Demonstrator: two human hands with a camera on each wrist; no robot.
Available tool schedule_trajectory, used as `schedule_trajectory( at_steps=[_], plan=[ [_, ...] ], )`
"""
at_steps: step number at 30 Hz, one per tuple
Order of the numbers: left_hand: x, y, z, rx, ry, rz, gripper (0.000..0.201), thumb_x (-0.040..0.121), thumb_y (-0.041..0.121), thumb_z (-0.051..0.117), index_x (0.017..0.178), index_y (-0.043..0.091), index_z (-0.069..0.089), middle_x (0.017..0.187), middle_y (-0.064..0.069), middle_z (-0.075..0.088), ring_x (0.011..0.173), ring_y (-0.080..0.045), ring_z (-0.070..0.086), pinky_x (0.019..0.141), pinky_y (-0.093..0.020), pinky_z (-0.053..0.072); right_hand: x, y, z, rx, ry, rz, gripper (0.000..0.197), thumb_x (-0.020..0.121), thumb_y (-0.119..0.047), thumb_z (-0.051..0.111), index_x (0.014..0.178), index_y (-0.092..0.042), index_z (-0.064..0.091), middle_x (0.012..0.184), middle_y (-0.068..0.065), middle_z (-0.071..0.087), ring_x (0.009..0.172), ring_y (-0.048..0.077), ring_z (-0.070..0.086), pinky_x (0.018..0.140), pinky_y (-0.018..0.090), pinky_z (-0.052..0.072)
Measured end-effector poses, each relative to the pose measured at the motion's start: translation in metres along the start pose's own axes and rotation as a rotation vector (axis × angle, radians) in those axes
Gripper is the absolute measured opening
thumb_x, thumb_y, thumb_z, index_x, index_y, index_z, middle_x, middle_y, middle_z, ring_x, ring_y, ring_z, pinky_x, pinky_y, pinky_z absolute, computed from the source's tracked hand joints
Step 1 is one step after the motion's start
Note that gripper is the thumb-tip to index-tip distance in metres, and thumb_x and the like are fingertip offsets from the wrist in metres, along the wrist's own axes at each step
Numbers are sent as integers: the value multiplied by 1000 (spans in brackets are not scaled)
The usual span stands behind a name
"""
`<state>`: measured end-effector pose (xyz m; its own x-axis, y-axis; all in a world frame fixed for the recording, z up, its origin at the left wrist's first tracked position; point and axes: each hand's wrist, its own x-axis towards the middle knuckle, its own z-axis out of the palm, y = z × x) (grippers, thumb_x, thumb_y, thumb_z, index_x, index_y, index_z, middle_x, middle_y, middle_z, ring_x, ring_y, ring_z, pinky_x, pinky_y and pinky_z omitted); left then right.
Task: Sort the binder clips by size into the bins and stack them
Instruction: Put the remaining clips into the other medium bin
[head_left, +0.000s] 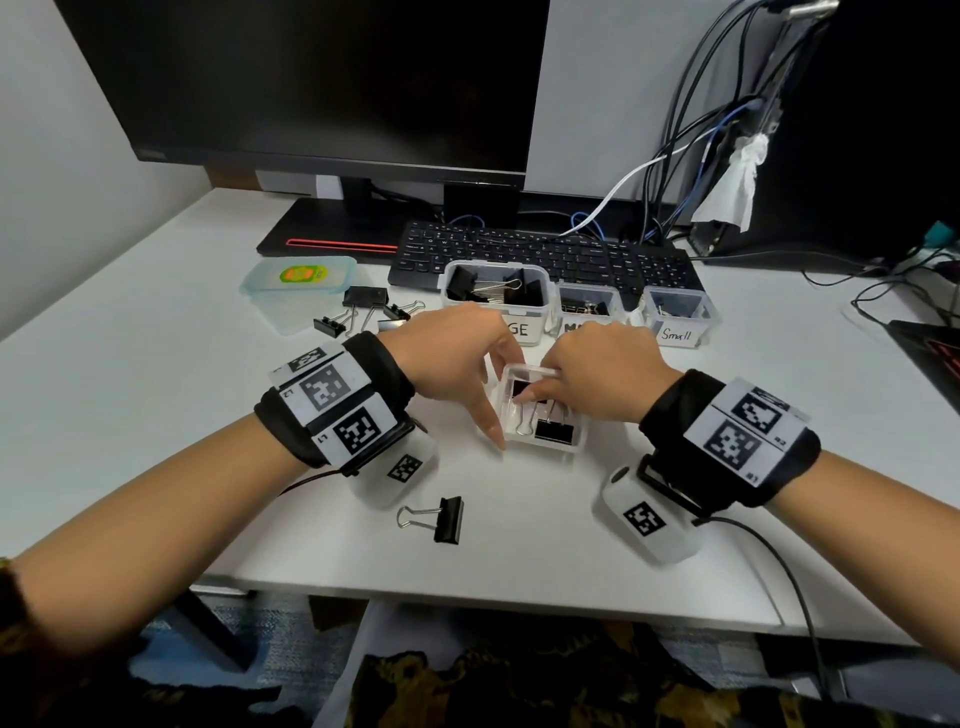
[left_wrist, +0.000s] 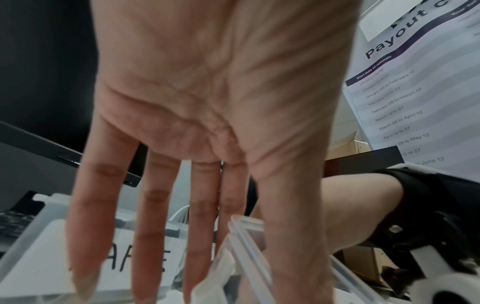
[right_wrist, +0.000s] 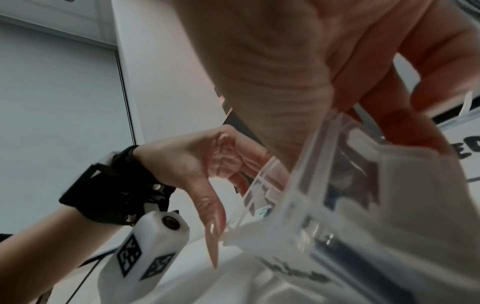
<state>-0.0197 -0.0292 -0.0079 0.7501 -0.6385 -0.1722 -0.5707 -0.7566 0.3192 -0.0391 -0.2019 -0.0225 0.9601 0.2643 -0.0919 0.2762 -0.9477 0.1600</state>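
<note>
A small clear bin (head_left: 567, 448) stands at the middle of the white desk with black binder clips in it. One clip (head_left: 554, 431) lies at its near end. My left hand (head_left: 497, 402) flanks the bin's left side with straight fingers, thumb tip down at the near left corner. Fingers of my right hand (head_left: 530, 395) curl down into the bin onto another black clip (head_left: 519, 387); the thumb is hidden there. Behind stand bins labelled Large (head_left: 496, 312), Medium (head_left: 571, 326) and Small (head_left: 678, 332), each holding clips. The left wrist view shows the clear bin's rim (left_wrist: 246, 232).
One loose clip (head_left: 448, 519) lies near the desk's front edge, and several more (head_left: 363, 306) lie at the back left beside a pale lid (head_left: 298, 280). A keyboard (head_left: 545, 254), a monitor and cables fill the back.
</note>
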Motion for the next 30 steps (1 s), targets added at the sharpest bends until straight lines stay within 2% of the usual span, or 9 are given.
schedule_trajectory(
  at_steps=[3,7,11,15,17,20,24,27,30],
  plan=[
    [1,-1,0,-33,-35,-9,65,50,55,88,106,27,69,100,15,67,90,-10,65,78,-31,54,3,0,-1,30,-9,7,63,77,-78,49,78,-16,63,66,-4,45,73,20,52,48,23,25],
    [2,-8,0,-90,-62,-10,64,57,51,87,111,22,67,104,11,67,93,-13,66,82,-31,55,7,2,0,119,-14,4,60,76,-72,58,64,-14,48,69,-2,50,73,21,53,49,24,27],
    [-6,-26,-13,-136,7,-54,70,60,57,80,118,21,64,101,12,68,90,-9,66,84,-30,55,6,4,-2,109,32,18,52,77,-67,63,89,-16,67,94,-1,66,90,23,61,61,27,37],
    [-15,-47,-30,-204,57,-74,44,76,49,74,110,21,69,97,11,71,88,-13,68,77,-33,58,-4,1,-17,46,218,34,43,85,-58,61,100,-18,67,102,1,66,93,26,63,70,32,44],
    [-17,-55,-36,-221,76,-93,36,80,46,71,107,23,70,97,12,72,87,-17,70,75,-40,60,-11,-3,-29,117,345,-4,32,90,-48,59,104,-20,67,106,0,66,96,27,63,71,33,46],
    [-15,-63,-37,-221,99,-131,33,81,45,71,106,23,70,96,10,71,84,-20,70,73,-41,60,-23,-16,-42,252,471,-125,17,92,-38,56,98,-27,68,97,-8,65,89,19,64,68,32,51],
    [-5,-65,-24,-151,59,-128,31,80,38,74,106,23,70,95,3,71,80,-20,68,73,-35,57,-39,-41,-40,275,383,-259,18,88,-44,56,85,-29,66,80,-11,65,77,12,62,66,32,53],
    [5,-58,-15,-8,9,-93,29,82,35,72,109,27,68,94,4,70,75,-1,57,67,-20,45,-43,-56,-25,247,311,-343,32,86,-58,55,82,-28,65,80,-8,67,76,16,62,61,31,49],
    [14,-51,-12,50,-38,-86,27,82,35,72,107,26,69,91,2,71,76,-8,64,77,-29,52,-45,-65,-13,257,223,-415,44,85,-68,52,81,-26,65,81,-7,66,75,19,62,58,29,44]
  ],
)
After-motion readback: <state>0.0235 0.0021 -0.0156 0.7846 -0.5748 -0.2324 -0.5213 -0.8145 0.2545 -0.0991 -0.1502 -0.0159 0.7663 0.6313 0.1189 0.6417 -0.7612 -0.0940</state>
